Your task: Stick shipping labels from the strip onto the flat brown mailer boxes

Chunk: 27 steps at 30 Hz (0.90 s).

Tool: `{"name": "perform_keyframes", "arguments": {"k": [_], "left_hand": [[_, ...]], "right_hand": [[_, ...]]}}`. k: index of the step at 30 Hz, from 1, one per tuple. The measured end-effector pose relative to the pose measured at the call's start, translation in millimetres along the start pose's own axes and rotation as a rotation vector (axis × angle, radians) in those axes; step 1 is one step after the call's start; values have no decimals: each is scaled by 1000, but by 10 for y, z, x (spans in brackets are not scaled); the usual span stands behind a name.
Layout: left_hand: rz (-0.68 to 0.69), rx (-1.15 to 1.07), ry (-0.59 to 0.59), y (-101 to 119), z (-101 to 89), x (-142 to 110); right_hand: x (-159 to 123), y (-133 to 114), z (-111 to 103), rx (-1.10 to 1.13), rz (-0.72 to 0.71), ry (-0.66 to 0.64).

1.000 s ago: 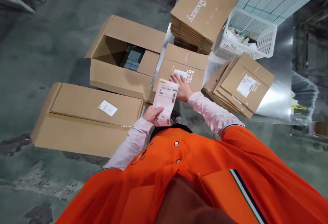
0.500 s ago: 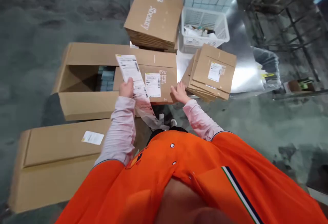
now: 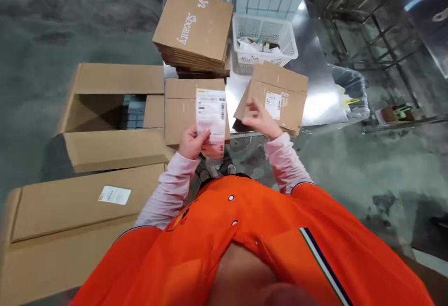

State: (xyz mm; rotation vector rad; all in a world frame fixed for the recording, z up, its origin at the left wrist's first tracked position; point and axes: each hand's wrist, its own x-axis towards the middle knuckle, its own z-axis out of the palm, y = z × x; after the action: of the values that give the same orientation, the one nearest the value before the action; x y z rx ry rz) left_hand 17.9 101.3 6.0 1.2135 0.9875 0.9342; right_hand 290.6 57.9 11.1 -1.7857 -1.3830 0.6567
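Observation:
My left hand (image 3: 193,142) is closed on a strip of printed shipping labels (image 3: 212,110), thumb on top. The strip hangs over a flattened cardboard box (image 3: 179,117) and trails down toward my feet. My right hand (image 3: 263,120) is above the near left part of a stack of flattened boxes (image 3: 294,91), its fingers bent and apart with nothing seen in them. On the top box of that stack is a white shipping label (image 3: 273,105), just beyond my right fingers.
Open carton (image 3: 115,75) at left holds pale boxes. A closed carton (image 3: 70,212) lies nearer. Behind stand stacked flat boxes (image 3: 199,21) and a white plastic basket (image 3: 264,26) with small items. A clear bag (image 3: 350,91) hangs off the metal table's (image 3: 320,96) right end.
My right hand has moved from the middle box to the right stack. The labelled box is gone from the middle and a plain one shows there. My left hand brought the label strip right.

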Motion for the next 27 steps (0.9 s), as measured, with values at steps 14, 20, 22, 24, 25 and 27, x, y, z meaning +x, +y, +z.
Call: {"name": "perform_keyframes", "arguments": {"k": [14, 20, 22, 24, 25, 27], "left_hand": [[-86, 76, 438, -526, -213, -210], [-262, -99, 237, -863, -335, -108], [-387, -191, 152, -996, -398, -103], [-481, -216, 147, -1125, -455, -178], [-510, -205, 155, -1181, -481, -253], [-550, -162, 178, -1266, -536, -472]], "right_hand": [[-90, -656, 1208, 393, -6, -398], [466, -587, 1530, 68, -133, -336], [805, -537, 1680, -73, -179, -225], [1111, -476, 1828, -216, -146, -165], [1229, -444, 1895, -279, -120, -155], [1364, -384, 2009, -390, -108, -150]]}}
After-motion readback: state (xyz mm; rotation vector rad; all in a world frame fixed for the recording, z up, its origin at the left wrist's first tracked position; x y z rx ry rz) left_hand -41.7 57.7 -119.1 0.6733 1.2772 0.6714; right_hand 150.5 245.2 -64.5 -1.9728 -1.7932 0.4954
